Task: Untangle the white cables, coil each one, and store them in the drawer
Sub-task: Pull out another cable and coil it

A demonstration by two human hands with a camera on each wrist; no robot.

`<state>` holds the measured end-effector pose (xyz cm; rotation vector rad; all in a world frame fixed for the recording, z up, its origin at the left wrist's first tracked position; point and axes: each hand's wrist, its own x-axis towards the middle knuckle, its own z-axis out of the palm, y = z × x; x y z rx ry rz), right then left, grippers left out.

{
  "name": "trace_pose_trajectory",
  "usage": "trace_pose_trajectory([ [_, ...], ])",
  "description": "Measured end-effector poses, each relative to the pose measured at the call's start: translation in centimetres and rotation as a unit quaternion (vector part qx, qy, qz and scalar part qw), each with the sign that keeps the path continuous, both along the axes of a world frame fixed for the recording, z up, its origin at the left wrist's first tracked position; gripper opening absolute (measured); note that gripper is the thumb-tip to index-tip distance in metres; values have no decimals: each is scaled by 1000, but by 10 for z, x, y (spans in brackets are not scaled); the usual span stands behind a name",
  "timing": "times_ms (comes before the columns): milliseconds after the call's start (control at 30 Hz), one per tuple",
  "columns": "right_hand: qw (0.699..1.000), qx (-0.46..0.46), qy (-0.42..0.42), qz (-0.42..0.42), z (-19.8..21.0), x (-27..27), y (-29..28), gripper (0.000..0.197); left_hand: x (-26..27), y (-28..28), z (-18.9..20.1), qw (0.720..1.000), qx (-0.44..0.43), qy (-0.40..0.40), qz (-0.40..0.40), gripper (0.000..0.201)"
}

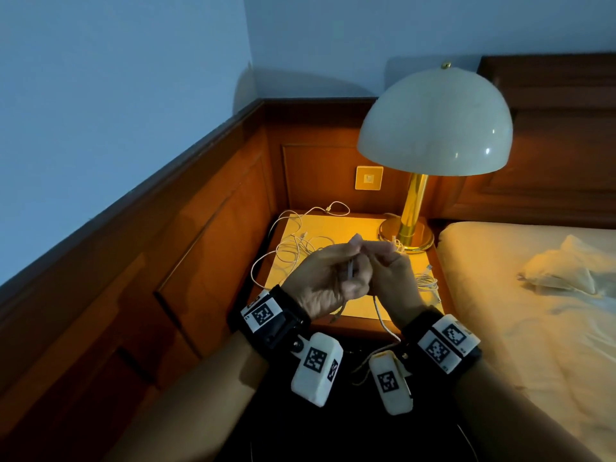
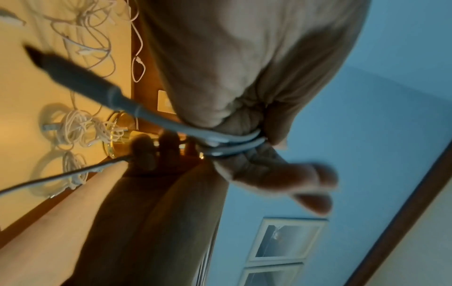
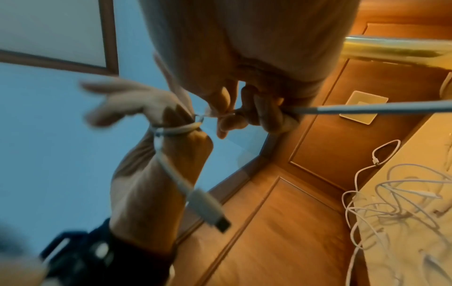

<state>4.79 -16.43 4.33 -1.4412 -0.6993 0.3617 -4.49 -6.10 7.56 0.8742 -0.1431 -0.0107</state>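
Partly hidden, white cable [image 1: 350, 271] wraps left hand [image 1: 320, 281].

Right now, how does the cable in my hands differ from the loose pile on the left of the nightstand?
The held cable is wound around the fingers of the left hand, while the loose pile lies sprawled and tangled. The held cable is off the nightstand, fed by the right hand; the loose pile rests on it, one loop hanging over the edge. Both are white.

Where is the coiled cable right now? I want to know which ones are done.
In the head view, a coiled cable lies at the nightstand's right edge, beside the bed, right of the right hand and in front of the lamp.
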Motion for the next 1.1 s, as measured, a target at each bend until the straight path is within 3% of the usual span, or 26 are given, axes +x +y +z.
trace_pose_trajectory([
  [133, 983, -143, -111, 42, -11, -11, -1, 40, 8, 11, 0, 998, -8, -5, 67, 42],
  [233, 956, -187, -200, 102, -11, -14, -5, 29, 13, 30, -2, 983, 117, 20, 143, 41],
  [300, 946, -204, -234, 99, -7, -13, -8, 22, 16, 40, -5, 946, 269, 41, 177, 37],
  [367, 937, -205, -270, 81, 0, -11, -12, 19, 16, 44, -5, 890, 418, 51, 174, 30],
  [433, 944, -169, -274, 68, 8, -9, -14, 17, 16, 45, -6, 837, 519, 74, 155, 22],
  [467, 950, -145, -270, 59, 12, -6, -15, 17, 15, 45, -6, 827, 536, 89, 142, 24],
  [500, 956, -121, -264, 46, 16, -3, -16, 17, 13, 43, -7, 835, 527, 97, 128, 30],
  [633, 975, -44, -216, 11, 24, 7, -16, 8, 7, 37, -14, 922, 368, 84, 81, 58],
  [733, 984, -22, -175, -6, 17, 14, -11, 6, 5, 34, -17, 971, 218, 89, -24, 68],
  [867, 992, -8, -122, -8, 2, 15, -4, 17, 2, 29, -16, 988, 127, 64, -58, 45],
  [1000, 999, -29, -30, 2, -16, 2, 3, 26, 1, 18, -16, 998, 62, 17, -5, 37],
  [1100, 990, -109, -80, 32, -26, -8, 4, 43, 5, 16, -14, 998, 12, 18, 59, 37],
])
